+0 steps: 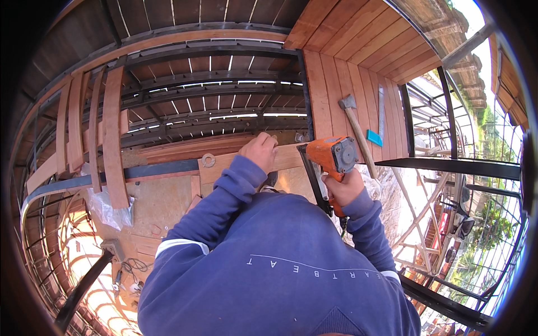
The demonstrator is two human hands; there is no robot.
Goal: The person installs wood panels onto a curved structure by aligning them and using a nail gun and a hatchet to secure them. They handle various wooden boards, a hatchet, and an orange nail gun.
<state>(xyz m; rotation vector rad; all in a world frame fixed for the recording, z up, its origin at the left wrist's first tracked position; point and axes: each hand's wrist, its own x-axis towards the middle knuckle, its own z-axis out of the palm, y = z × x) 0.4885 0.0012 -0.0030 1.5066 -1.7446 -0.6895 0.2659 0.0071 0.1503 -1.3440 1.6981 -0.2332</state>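
Observation:
My right hand (344, 187) is wrapped round the handle of an orange nail gun (330, 154), whose black magazine runs down beside it. My left hand (259, 150) has its fingers curled at the top edge of a light wooden board (290, 155), left of the gun. A roll of tape or ring (208, 161) lies on the board further left. Right of the gun, a hammer or hatchet (354, 120) with a wooden handle and a square with a teal handle (374, 138) lie on reddish planks (320, 89).
Loose wooden slats (112, 140) hang over a dark metal rail (157, 171) at the left, near plastic sheeting (109, 207). Cables (137, 269) lie low left. A dark beam (459, 166) and leaning poles (420, 218) are at the right, amid open metal framing.

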